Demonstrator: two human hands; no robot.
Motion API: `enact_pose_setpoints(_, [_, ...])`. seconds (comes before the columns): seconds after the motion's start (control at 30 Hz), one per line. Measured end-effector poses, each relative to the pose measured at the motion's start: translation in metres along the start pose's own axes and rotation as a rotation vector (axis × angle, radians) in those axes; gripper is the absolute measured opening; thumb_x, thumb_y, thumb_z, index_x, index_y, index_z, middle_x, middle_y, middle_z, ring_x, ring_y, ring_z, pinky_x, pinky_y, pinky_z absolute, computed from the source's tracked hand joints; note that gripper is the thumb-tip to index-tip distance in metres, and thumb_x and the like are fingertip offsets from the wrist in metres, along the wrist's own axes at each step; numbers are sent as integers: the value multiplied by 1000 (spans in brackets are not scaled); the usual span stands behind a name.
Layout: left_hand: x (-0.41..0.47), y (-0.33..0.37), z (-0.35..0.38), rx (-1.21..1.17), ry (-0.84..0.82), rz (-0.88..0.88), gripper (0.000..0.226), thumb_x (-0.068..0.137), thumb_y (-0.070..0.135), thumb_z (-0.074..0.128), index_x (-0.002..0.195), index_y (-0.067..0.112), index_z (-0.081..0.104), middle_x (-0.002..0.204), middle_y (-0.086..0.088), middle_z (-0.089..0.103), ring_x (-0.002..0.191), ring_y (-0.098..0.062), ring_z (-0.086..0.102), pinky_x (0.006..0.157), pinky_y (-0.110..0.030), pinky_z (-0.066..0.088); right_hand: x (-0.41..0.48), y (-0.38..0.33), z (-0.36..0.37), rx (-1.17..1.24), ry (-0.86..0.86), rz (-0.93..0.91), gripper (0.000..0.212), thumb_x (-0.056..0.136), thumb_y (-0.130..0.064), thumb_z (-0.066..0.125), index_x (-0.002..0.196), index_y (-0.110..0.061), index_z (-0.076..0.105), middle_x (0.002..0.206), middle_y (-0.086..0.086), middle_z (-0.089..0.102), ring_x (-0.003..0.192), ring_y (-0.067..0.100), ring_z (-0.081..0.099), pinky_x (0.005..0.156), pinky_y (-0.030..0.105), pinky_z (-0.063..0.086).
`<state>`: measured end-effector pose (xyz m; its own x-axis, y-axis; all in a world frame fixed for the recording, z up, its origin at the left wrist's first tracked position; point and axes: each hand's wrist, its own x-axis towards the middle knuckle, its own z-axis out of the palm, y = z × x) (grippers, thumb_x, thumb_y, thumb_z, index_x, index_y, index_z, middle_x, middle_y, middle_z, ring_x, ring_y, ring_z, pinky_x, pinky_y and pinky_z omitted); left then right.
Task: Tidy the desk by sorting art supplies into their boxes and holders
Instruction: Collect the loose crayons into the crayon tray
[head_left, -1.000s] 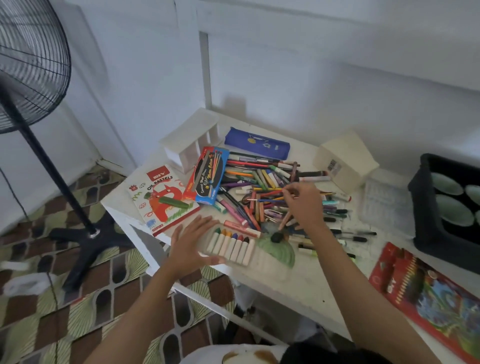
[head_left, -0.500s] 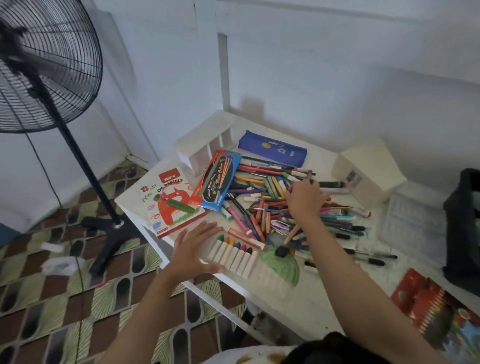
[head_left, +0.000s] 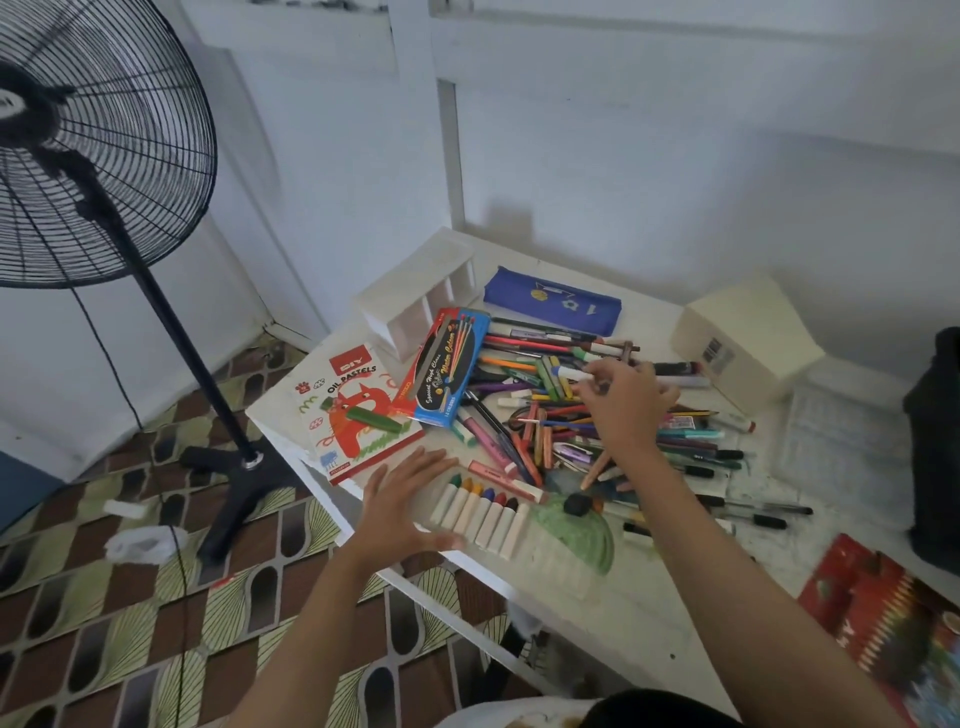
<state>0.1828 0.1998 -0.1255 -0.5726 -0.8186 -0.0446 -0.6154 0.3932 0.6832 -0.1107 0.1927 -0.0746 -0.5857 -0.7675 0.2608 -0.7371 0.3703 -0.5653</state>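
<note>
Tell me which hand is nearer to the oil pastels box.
Left. The left hand lies spread on the desk just short of the near edge of the oil pastels box. The right hand is farther away, over the pile of pens to its right.

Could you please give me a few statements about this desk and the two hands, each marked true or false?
1. The right hand pinches a white marker over the pile of pens. True.
2. The left hand grips a pastel. False: it lies open, fingers spread, beside the row of pastels.
3. The blue pencil case lies at the back of the desk, behind the pile. True.
4. The oil pastel box has nothing on it. False: a green pastel lies on it.
5. The fan stands on the desk. False: it stands on the floor, left of the desk.
</note>
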Motion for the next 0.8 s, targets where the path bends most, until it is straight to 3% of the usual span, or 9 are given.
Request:
enact_pose_setpoints(0.1, [1, -2, 1, 18, -4, -4, 91, 53, 69, 65, 135, 51, 30, 141, 35, 21, 131, 19, 5, 113, -35, -5, -21, 3, -14, 373, -81, -72, 13, 81, -16, 70, 93, -21, 71, 85, -5, 68, 80, 13, 58, 74, 35, 51])
enact_pose_setpoints(0.17, [1, -4, 1, 20, -8, -1, 91, 53, 72, 65, 135, 52, 30, 144, 31, 23, 135, 13, 7, 113, -38, -5, -40, 1, -26, 519, -194, -82, 11, 81, -9, 71, 88, -17, 70, 83, -5, 65, 69, 15, 58, 60, 26, 52])
enact_pose_setpoints(0.23, [2, -6, 2, 17, -7, 5, 94, 49, 82, 61, 133, 54, 30, 146, 29, 23, 137, 9, 7, 113, -38, -5, -58, 0, -35, 517, -280, -102, 10, 81, -9, 71, 85, -19, 69, 78, -3, 64, 67, 19, 58, 59, 24, 50])
enact_pose_setpoints(0.33, [4, -9, 3, 10, -9, 16, 91, 44, 95, 48, 128, 66, 26, 145, 30, 22, 137, 9, 7, 112, -37, -5, -82, 1, -42, 428, -379, -153, 7, 81, -12, 71, 86, -17, 72, 73, -12, 60, 62, 9, 51, 57, 13, 41])
enact_pose_setpoints(0.47, [4, -13, 5, 24, -8, 34, 88, 44, 97, 44, 124, 75, 15, 143, 30, 23, 136, 8, 8, 113, -41, -3, -115, 4, -38, 292, -450, -259, 5, 80, -15, 72, 85, -17, 72, 74, -14, 58, 65, 7, 53, 64, 24, 48])
enact_pose_setpoints(0.57, [6, -14, 5, 55, 2, 47, 89, 46, 97, 44, 127, 64, 26, 147, 27, 24, 137, 7, 7, 114, -43, -1, -138, 6, -30, 223, -323, -370, 8, 75, -17, 75, 79, -20, 69, 77, -17, 56, 66, 1, 47, 65, 32, 43])
enact_pose_setpoints(0.67, [5, -14, 5, 66, 13, 59, 100, 45, 97, 42, 133, 53, 27, 147, 24, 25, 137, 4, 8, 113, -44, -1, -158, 8, -22, 61, -149, -573, 11, 69, -18, 76, 70, -20, 66, 79, -8, 62, 78, 4, 47, 70, 28, 31])
enact_pose_setpoints(0.73, [5, -13, 5, 71, 8, 64, 102, 45, 96, 43, 135, 51, 26, 144, 28, 23, 138, 4, 9, 113, -44, -1, -165, 11, -17, -11, -96, -653, 8, 74, -29, 68, 69, -22, 69, 77, -8, 62, 78, 7, 45, 69, 27, 25])
enact_pose_setpoints(0.8, [4, -11, 6, 89, 11, 69, 100, 47, 90, 49, 135, 50, 26, 143, 30, 21, 140, 2, 11, 113, -41, -2, -168, 15, -10, -42, -89, -644, 22, 79, -38, 57, 72, -24, 72, 77, -10, 62, 77, 9, 45, 69, 27, 24])
